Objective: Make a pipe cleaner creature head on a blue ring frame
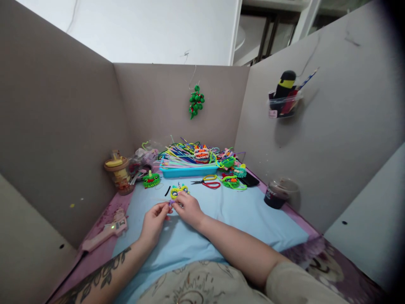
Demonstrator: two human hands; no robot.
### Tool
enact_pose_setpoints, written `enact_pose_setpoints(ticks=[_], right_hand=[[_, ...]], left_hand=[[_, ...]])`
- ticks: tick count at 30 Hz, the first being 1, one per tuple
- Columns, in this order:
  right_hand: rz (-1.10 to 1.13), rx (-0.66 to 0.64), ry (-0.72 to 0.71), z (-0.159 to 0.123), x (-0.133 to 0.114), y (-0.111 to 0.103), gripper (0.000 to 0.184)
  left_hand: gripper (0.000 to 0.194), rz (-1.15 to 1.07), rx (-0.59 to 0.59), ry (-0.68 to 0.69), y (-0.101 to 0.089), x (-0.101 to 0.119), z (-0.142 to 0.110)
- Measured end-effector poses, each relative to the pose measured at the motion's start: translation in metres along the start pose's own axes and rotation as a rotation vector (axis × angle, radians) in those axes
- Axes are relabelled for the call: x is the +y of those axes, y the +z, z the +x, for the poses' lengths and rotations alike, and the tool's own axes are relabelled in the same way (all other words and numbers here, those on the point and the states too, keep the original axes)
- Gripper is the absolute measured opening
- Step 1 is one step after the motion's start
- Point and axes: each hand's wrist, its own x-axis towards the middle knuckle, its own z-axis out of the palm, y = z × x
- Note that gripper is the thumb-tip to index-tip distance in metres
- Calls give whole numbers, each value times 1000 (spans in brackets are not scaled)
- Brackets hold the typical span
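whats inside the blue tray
The blue tray holds many long, thin, colourful stems. They cover its floor, so whatever lies beneath them cannot be seen.

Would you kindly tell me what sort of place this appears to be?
Probably a small handicraft workspace, judging by the light blue plastic tray heaped with thin, colourful, fuzzy stems, the red-and-yellow-handled metal scissors and the pale pink glue gun.
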Motion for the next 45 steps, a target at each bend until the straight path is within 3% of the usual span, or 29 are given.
enact_pose_setpoints(ticks=[11,18,25,45], right_hand=[[-256,24,-213,0,1,2,15],[-153,9,-169,-1,-1,-2,6],[0,-33,-149,-1,-1,-4,14],[-138,-19,-199,0,-3,-3,11]], left_hand=[[44,140,18,-5,1,3,2],[36,153,35,84,0,-2,3],[39,129,45,89,1,1,3],[35,73,16,13,-1,-6,5]])
